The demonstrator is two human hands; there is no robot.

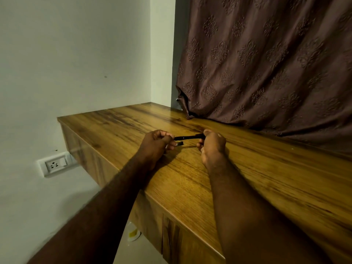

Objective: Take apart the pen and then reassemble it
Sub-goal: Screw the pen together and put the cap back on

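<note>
A black pen (188, 137) is held level just above the wooden desk top (190, 174), between both hands. My left hand (155, 144) pinches its left end with thumb and fingers. My right hand (212, 144) is closed around its right end, which is hidden by the fingers. A small dark piece with a silvery end (179, 143) sticks out from under my left fingers, below the pen; I cannot tell whether it lies on the desk or is held.
A brown patterned curtain (266, 63) hangs down onto the back right of the desk. White walls meet at the far corner. A wall socket (54, 165) sits left of the desk, and a white and yellow object (133, 233) lies on the floor below.
</note>
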